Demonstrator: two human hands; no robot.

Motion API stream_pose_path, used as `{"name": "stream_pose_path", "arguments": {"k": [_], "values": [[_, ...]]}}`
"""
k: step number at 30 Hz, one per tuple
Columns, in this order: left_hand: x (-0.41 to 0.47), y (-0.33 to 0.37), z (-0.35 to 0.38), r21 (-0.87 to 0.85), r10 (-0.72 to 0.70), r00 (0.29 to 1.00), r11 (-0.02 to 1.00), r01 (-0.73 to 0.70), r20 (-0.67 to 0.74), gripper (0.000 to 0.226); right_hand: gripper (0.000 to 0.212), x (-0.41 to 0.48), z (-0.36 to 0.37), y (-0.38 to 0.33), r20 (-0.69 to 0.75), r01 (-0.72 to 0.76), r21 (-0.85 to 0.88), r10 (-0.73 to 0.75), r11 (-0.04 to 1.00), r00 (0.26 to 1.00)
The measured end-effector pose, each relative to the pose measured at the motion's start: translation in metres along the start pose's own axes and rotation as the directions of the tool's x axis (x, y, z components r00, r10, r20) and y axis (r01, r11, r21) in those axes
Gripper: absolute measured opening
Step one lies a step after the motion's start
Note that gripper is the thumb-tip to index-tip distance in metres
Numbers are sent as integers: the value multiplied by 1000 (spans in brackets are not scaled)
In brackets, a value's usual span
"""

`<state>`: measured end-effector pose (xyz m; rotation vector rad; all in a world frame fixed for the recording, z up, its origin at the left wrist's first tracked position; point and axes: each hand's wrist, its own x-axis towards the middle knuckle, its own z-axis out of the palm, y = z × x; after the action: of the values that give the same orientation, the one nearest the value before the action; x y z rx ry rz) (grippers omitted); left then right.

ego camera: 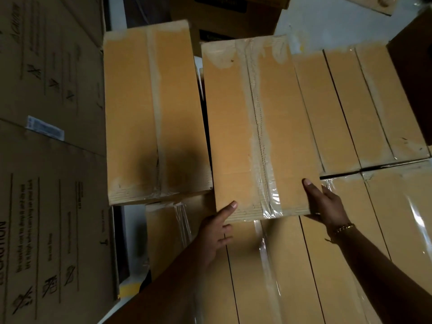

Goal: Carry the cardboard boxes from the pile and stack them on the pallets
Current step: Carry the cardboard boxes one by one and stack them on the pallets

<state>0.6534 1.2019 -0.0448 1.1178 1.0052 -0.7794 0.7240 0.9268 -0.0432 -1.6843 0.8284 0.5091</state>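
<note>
A long taped cardboard box (233,136) lies lengthwise over a layer of similar boxes (350,108), with its near end toward me. My left hand (216,232) holds the near-left corner: the index finger lies along the top edge and the other fingers are curled below the end face. My right hand (325,202) grips the near-right corner, with one finger on the top face and the rest round the side. A second long box (152,113) lies parallel just to the left, separated by a narrow dark gap.
More taped boxes (292,277) fill the layer beneath my arms. Large printed cartons (46,206) wall off the left side. Dark boxes (224,17) stand at the back, and another dark box (416,78) stands at the right edge. Pale floor (327,24) shows at the top right.
</note>
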Motion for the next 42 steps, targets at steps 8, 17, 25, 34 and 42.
{"name": "stream_pose_path", "arguments": {"k": [8,17,25,34,42], "values": [[20,29,4,-126,60,998,990,-57,14,58,50,41,13,-28,-29,33,-38,-34,999,999],[26,49,8,-248,108,994,962,-110,-22,27,118,68,21,-42,-43,33,-113,-38,993,998],[25,57,13,-337,104,994,935,-112,-41,18,119,75,28,-45,-72,43,-88,-49,995,996],[22,58,17,-353,85,996,932,-87,-23,27,101,72,31,-49,-67,12,-50,-16,999,998],[30,55,16,-353,134,991,927,-125,2,28,109,75,31,-47,-48,10,-62,-13,998,999]]}}
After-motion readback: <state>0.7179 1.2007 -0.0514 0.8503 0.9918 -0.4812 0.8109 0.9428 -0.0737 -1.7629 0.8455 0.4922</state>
